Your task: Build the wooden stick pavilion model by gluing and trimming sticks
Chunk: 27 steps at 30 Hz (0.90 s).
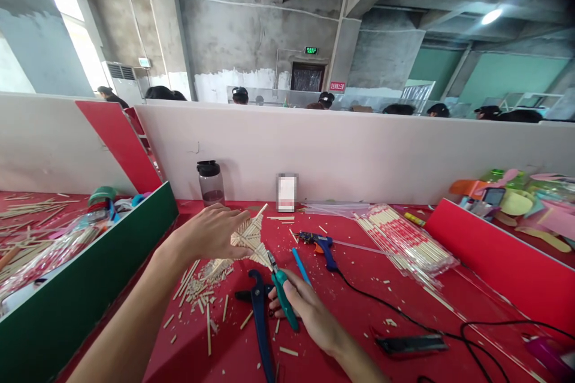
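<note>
My left hand (209, 230) is closed on the near-left side of a flat piece made of thin wooden sticks (255, 232). The fingers lie along its upper part and the thumb along its lower edge; the exact grip is partly hidden. My right hand (309, 314) grips a pair of pliers (284, 294) by the teal handles. Their jaws point up and away, touching or just in front of the stick piece's lower right edge; I cannot tell which. Below lies a dark blue pipe cutter (259, 320), partly beside my right fingers.
Stick offcuts (209, 281) litter the red table (345, 329). A blue glue gun (321, 245) with a trailing cord, a blue pen-like stick (300, 264), a black utility knife (411, 344), bagged sticks (404, 239) and a bottle (210, 184) lie around. Green (103, 275) and red dividers (503, 263) flank me.
</note>
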Tool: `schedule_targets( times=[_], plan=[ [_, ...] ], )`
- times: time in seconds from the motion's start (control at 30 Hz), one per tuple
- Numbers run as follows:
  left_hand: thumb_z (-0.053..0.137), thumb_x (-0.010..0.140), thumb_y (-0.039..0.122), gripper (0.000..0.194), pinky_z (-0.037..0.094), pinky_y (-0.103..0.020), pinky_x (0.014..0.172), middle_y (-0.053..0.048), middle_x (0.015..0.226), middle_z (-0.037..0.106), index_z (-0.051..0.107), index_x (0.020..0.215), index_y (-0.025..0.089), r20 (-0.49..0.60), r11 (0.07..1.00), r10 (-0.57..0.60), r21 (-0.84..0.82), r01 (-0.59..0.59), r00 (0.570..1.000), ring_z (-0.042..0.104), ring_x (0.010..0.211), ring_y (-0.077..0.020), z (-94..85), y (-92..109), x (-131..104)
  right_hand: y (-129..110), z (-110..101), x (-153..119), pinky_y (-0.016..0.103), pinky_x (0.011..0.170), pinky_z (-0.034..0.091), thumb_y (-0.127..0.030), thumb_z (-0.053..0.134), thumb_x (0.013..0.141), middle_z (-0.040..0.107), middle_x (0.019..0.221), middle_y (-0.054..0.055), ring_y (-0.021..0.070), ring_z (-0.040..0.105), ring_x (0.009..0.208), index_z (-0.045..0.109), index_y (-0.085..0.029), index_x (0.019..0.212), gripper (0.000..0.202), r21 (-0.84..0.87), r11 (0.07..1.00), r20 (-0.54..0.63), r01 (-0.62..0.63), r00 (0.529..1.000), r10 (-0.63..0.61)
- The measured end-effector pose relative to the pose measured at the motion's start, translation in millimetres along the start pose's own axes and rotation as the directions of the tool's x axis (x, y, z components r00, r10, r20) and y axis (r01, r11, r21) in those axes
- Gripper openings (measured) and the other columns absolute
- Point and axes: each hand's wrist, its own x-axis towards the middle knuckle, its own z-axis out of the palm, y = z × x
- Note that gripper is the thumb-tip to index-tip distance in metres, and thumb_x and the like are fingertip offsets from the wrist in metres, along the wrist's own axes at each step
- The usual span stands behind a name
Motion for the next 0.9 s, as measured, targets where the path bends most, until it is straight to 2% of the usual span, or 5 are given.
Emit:
schedule_targets(
  times=[0.17, 0.37, 0.63, 0.77, 0.9],
  plan=[
    [0.035, 0.079, 0.088, 0.095, 0.044, -0.047, 0.095, -0.017, 0.13, 0.067, 0.052, 0.143, 0.02, 0.011, 0.999, -0.03, 0.018, 0.03, 0.999, 0.064, 0.114, -0.0388, 0.4, -1.1, -0.2, -3.5, 0.6, -2.5, 0.04, 0.087, 0.054, -0.07, 0.055, 0.088, 0.064, 0.105, 0.009, 0.0215, 0.066, 0.094, 0.061, -0.02, 0.125, 0.062, -0.012, 0.999, 0.02, 0.03, 0.999, -0.029],
    [0.033, 0.08, 0.088, 0.097, 0.044, -0.049, 0.097, -0.019, 0.131, 0.066, 0.053, 0.142, 0.017, 0.033, 1.0, -0.022, 0.014, 0.022, 0.999, 0.063, 0.116, -0.0406, -1.7, 0.9, -0.9, -7.4, -3.2, -4.7, 0.04, 0.088, 0.054, -0.074, 0.052, 0.087, 0.064, 0.109, 0.01, 0.0231, 0.066, 0.098, 0.056, -0.021, 0.135, 0.072, -0.126, 0.992, 0.037, 0.017, 0.999, -0.012],
    [0.036, 0.079, 0.088, 0.096, 0.044, -0.049, 0.095, -0.018, 0.131, 0.066, 0.052, 0.143, 0.018, -0.001, 1.0, -0.004, 0.005, 0.004, 1.0, 0.064, 0.114, -0.0401, 1.9, 0.8, 0.0, -2.7, -9.1, -5.4, 0.042, 0.103, 0.045, -0.069, 0.047, 0.093, 0.064, 0.122, 0.011, 0.0254, 0.064, 0.11, 0.047, -0.023, 0.147, 0.071, -0.266, 0.964, 0.01, 0.01, 1.0, -0.008],
    [0.038, 0.079, 0.088, 0.095, 0.045, -0.048, 0.095, -0.018, 0.129, 0.067, 0.055, 0.14, 0.017, -0.013, 1.0, -0.019, -0.004, 0.019, 1.0, 0.065, 0.114, -0.0402, 2.1, 1.8, 0.5, -4.8, -6.8, -6.0, 0.044, 0.105, 0.043, -0.071, 0.046, 0.091, 0.063, 0.125, 0.013, 0.0265, 0.063, 0.113, 0.046, -0.022, 0.148, 0.075, -0.262, 0.965, -0.012, -0.015, 1.0, 0.013],
    [0.039, 0.079, 0.087, 0.095, 0.046, -0.05, 0.094, -0.019, 0.128, 0.067, 0.055, 0.139, 0.016, -0.015, 1.0, -0.01, -0.004, 0.01, 1.0, 0.064, 0.114, -0.041, 2.3, 2.9, 0.8, -6.3, -7.4, -4.8, 0.045, 0.1, 0.047, -0.073, 0.049, 0.089, 0.064, 0.12, 0.013, 0.0277, 0.064, 0.11, 0.05, -0.022, 0.145, 0.076, -0.199, 0.98, 0.021, -0.014, 1.0, 0.019]
  ],
)
